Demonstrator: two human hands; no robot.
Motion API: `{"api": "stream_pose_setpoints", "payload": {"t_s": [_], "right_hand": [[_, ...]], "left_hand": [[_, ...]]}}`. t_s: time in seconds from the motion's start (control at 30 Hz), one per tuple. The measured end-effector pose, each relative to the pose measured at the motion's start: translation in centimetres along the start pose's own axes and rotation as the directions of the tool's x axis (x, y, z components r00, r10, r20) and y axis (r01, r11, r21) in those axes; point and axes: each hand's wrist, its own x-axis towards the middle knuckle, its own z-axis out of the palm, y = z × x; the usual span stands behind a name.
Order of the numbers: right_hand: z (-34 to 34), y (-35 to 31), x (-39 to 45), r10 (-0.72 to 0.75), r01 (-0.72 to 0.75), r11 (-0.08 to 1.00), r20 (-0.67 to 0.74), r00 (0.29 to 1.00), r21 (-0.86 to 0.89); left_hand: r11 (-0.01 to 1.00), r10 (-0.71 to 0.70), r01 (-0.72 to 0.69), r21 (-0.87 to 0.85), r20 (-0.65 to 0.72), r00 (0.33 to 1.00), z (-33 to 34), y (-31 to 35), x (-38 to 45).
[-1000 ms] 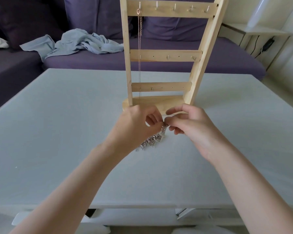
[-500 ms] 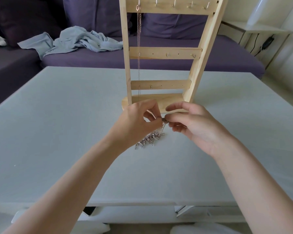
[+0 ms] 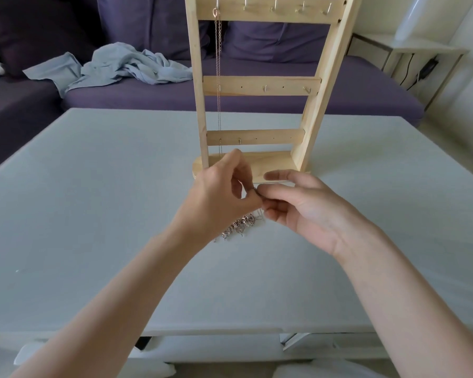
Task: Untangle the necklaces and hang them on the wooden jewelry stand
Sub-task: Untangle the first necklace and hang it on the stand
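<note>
We are pinching the tangle (image 3: 241, 226) with both hands, left (image 3: 223, 197) and right (image 3: 298, 211), before the stand (image 3: 257, 85).

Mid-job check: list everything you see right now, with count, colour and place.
wooden jewelry stand: one, pale wood, far-centre on table
hung necklace: one, rose-gold, top-left hook of stand
tangled necklace: one cluster, silver, trailing onto table below both hands
table: one, light grey
sofa: one, purple, behind table
cloth: one, pale blue, crumpled on sofa
side table: one, white, far right
left hand: pinches chain
right hand: pinches chain
</note>
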Motion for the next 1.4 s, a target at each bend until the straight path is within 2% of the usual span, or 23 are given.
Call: {"api": "stream_pose_setpoints", "payload": {"t_s": [0.1, 0.2, 0.27, 0.43, 0.57, 0.67, 0.8, 0.87, 0.97, 1.1, 1.2, 1.3, 1.4], "right_hand": [[-0.3, -0.2, -0.1, 0.004, -0.004, 0.999, 0.02, 1.0, -0.042], [-0.3, -0.3, -0.2, -0.003, 0.006, 0.996, 0.034, 0.999, -0.09], [-0.1, -0.3, -0.1, -0.009, 0.011, 0.993, 0.022, 1.0, -0.116], [-0.2, 0.0, 0.4, -0.03, 0.018, 0.987, -0.073, 0.997, -0.158], [-0.4, 0.0, 0.3, -0.107, 0.092, 0.971, -0.056, 0.993, -0.219], [-0.5, 0.1, 0.2, -0.132, 0.116, 0.944, -0.031, 0.991, -0.308], [-0.7, 0.2, 0.0, -0.151, 0.134, 0.946, -0.034, 0.988, -0.295], [-0.7, 0.1, 0.1, -0.211, 0.185, 0.935, -0.055, 0.976, -0.302], [-0.6, 0.0, 0.2, -0.286, 0.247, 0.91, -0.075, 0.955, -0.332], [-0.5, -0.2, 0.1, -0.246, 0.236, 0.945, -0.015, 0.969, -0.226], [-0.8, -0.2, 0.0, -0.263, 0.264, 0.924, 0.041, 0.964, -0.276], [-1.0, -0.3, 0.0, -0.258, 0.258, 0.918, 0.038, 0.965, -0.301], [-1.1, -0.6, -0.1, -0.218, 0.213, 0.948, 0.005, 0.976, -0.235]], "left_hand": [[0.982, -0.105, 0.114, -0.15, 0.071, 0.992, -0.1, 0.1, 0.2], [0.876, -0.257, 0.302, -0.376, 0.167, 0.952, -0.5, 0.3, 0.4], [0.832, -0.296, 0.366, -0.417, 0.224, 0.929, -0.5, 0.2, 0.4], [0.9, -0.286, 0.344, -0.268, 0.235, 0.929, 0.5, 0.2, 0.0], [0.94, -0.284, 0.32, -0.119, 0.248, 0.926, 0.5, 0.4, -0.1], [0.973, -0.231, 0.225, 0.05, 0.212, 0.95, 0.5, 0.4, -0.1], [0.98, -0.14, 0.125, 0.152, 0.089, 0.986, 0.4, 0.4, -0.4], [0.982, -0.107, 0.103, 0.157, 0.018, 0.994, 0.3, 0.5, -0.4], [0.989, -0.116, 0.117, 0.094, -0.019, 0.993, 0.1, 0.6, -0.3], [0.992, -0.126, 0.127, 0.018, -0.037, 0.991, 0.1, 0.3, -0.1], [0.994, -0.103, 0.103, 0.018, -0.02, 0.994, 0.2, 0.2, -0.2], [0.996, -0.082, 0.082, 0.034, 0.004, 0.997, 0.3, 0.1, -0.2], [0.996, -0.062, 0.061, 0.071, 0.021, 0.998, 0.3, 0.1, -0.2]]}}
